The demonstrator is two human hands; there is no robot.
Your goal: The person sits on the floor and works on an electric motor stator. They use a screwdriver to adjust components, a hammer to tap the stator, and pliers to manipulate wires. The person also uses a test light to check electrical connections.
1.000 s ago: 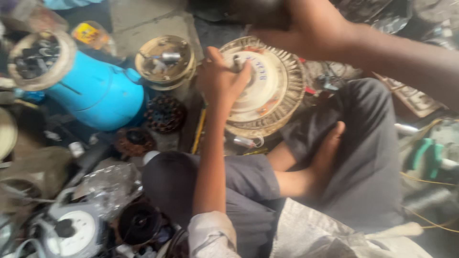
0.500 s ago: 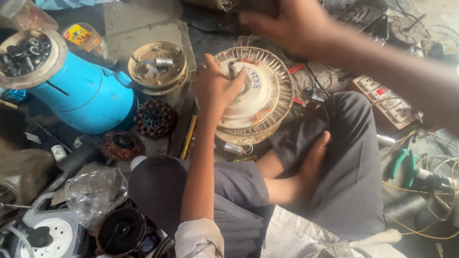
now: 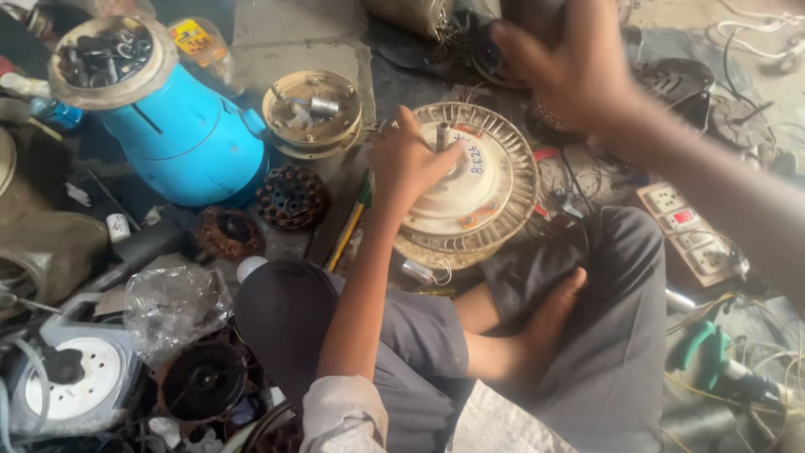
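Gripping the ceiling fan motor at its shaft, left hand fingers clamped; right hand, at one o'clock, fingers spread loosely—best steady the housing squarely.

cream fan motor, bright blue jug, grey trousers

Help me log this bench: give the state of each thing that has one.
fan motor: lying flat, shaft up
left hand: resting on the fan motor
right hand: raised, blurred
blue housing: tilted, open end filled with parts
round cover: open side up, holding small parts
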